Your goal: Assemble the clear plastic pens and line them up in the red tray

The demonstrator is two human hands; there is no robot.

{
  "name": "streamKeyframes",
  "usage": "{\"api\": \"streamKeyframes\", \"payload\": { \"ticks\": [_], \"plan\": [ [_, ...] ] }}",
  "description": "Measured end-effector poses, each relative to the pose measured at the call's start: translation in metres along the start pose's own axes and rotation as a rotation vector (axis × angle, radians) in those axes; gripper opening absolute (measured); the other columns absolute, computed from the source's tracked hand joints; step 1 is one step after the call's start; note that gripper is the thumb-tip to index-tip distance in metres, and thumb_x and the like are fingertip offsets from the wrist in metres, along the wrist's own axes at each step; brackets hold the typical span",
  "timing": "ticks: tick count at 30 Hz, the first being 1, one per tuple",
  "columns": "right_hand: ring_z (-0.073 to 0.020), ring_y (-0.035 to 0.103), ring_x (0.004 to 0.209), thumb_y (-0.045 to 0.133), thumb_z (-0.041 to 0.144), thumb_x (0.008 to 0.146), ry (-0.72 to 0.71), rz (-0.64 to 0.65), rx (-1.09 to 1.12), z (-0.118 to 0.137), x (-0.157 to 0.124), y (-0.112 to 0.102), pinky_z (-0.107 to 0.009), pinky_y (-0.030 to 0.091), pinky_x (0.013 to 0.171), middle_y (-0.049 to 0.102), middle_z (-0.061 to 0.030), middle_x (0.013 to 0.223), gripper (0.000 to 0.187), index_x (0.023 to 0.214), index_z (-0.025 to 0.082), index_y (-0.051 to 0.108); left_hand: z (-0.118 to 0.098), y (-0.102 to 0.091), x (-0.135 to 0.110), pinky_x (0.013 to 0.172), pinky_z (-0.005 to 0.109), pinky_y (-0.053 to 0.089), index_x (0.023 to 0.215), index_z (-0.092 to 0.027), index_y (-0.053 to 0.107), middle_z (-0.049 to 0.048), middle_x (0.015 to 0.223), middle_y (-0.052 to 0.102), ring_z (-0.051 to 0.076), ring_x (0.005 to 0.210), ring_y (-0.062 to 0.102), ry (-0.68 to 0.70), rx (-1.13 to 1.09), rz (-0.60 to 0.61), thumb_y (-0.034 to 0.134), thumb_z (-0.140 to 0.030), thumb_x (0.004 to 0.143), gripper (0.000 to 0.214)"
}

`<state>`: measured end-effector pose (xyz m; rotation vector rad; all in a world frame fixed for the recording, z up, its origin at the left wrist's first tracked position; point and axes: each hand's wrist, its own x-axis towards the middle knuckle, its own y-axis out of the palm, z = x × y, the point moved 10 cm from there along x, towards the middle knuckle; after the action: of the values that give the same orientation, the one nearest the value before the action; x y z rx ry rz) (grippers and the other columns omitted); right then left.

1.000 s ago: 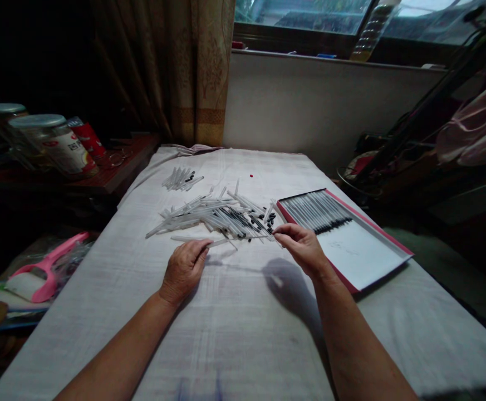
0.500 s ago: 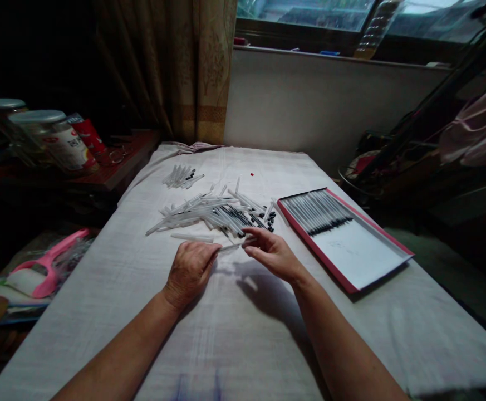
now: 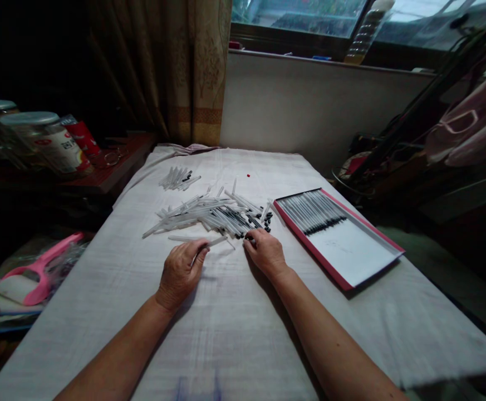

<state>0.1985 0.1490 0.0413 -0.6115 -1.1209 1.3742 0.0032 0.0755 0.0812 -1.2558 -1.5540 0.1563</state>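
A loose pile of clear plastic tubes (image 3: 203, 214) with small black caps (image 3: 261, 220) among them lies on a white cloth-covered table (image 3: 234, 328). My left hand (image 3: 181, 271) rests on the cloth, its fingers pinched on one clear tube (image 3: 216, 241) at the pile's near edge. My right hand (image 3: 266, 253) lies palm down at the pile's near right side, fingertips curled on the black caps; what they grip is hidden. A red-rimmed flat tray (image 3: 349, 262) to the right holds a neat row of filled tubes (image 3: 313, 211).
A smaller bunch of tubes (image 3: 178, 179) lies farther back on the left. Jars (image 3: 44, 142) stand on a dark side shelf at left, with a pink-handled tool (image 3: 38, 267) below. A curtain (image 3: 184, 72), window sill and clutter at right border the table.
My right hand came back from beside the tray to the left and dropped onto the near edge of the pile. My left hand stayed put with its tube.
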Motion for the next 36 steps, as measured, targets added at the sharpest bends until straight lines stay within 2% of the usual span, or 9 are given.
{"api": "streamKeyframes", "payload": {
  "ticks": [5, 8, 11, 20, 36],
  "plan": [
    [-0.0160, 0.061, 0.064, 0.057, 0.028, 0.084, -0.004, -0.015, 0.350, 0.002, -0.008, -0.008, -0.028, 0.046, 0.064, 0.068, -0.0030, 0.075, 0.014, 0.088, 0.019, 0.068, -0.001, 0.002, -0.001, 0.079, 0.034, 0.052, 0.106, -0.021, 0.065, 0.0066, 0.096, 0.074, 0.021, 0.087, 0.068, 0.044, 0.035, 0.015, 0.049, -0.029, 0.095, 0.021],
    [-0.0147, 0.061, 0.066, 0.059, 0.030, 0.082, -0.083, -0.037, 0.598, 0.013, -0.012, -0.017, -0.026, 0.048, 0.064, 0.070, -0.0040, 0.078, 0.016, 0.086, 0.019, 0.070, -0.003, 0.003, -0.002, 0.080, 0.034, 0.051, 0.107, -0.020, 0.064, 0.0072, 0.098, 0.074, 0.021, 0.088, 0.068, 0.065, 0.050, 0.023, 0.049, -0.028, 0.095, 0.021],
    [-0.0161, 0.064, 0.075, 0.058, 0.028, 0.082, -0.152, -0.048, 0.729, 0.024, -0.015, -0.022, -0.027, 0.050, 0.067, 0.071, -0.0065, 0.085, 0.020, 0.093, 0.019, 0.072, -0.005, 0.006, -0.003, 0.080, 0.034, 0.051, 0.108, -0.020, 0.064, 0.0073, 0.098, 0.074, 0.021, 0.088, 0.068, 0.075, 0.060, 0.055, 0.050, -0.027, 0.095, 0.020],
    [-0.0159, 0.062, 0.075, 0.058, 0.025, 0.084, -0.209, -0.029, 0.738, 0.040, -0.019, -0.025, -0.027, 0.050, 0.066, 0.070, -0.0056, 0.083, 0.019, 0.095, 0.021, 0.073, -0.007, 0.014, -0.004, 0.079, 0.035, 0.051, 0.107, -0.020, 0.064, 0.0078, 0.098, 0.074, 0.021, 0.088, 0.068, 0.075, 0.064, 0.112, 0.047, -0.028, 0.096, 0.023],
    [-0.0154, 0.061, 0.073, 0.057, 0.024, 0.085, -0.243, -0.017, 0.689, 0.042, -0.020, -0.025, -0.025, 0.049, 0.061, 0.068, -0.0059, 0.082, 0.020, 0.097, 0.021, 0.072, -0.005, 0.018, -0.006, 0.080, 0.036, 0.051, 0.108, -0.021, 0.065, 0.0079, 0.100, 0.073, 0.021, 0.088, 0.068, 0.062, 0.056, 0.141, 0.045, -0.029, 0.096, 0.024]
  ]
}}
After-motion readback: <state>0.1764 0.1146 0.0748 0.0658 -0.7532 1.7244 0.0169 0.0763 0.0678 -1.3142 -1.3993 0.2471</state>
